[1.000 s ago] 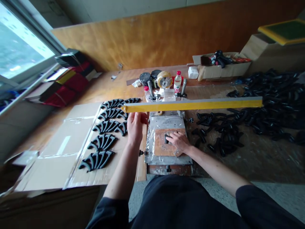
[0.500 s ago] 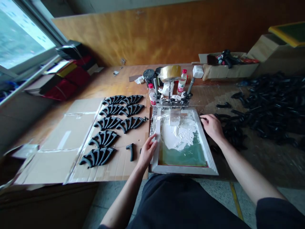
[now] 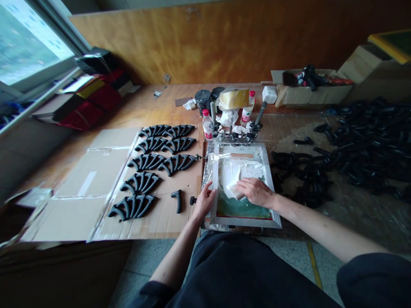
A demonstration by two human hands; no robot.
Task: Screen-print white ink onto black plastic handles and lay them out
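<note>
Right hand (image 3: 255, 191) held the scraper (image 3: 235, 188), fingers closed on it, at the white paste (image 3: 226, 172) within the frame (image 3: 244, 221). Left hand (image 3: 205, 200) was at the frame's left edge; its grip could not be told. Step judged: spreading paste. Next move called for even pressure, frame steadied.

The head view looked forward and down from the near side of the table (image 3: 173, 95) — close above the metal frame (image 3: 244, 221) — reaching the far wooden board (image 3: 218, 51) and the window (image 3: 27, 40) at far left.
</note>
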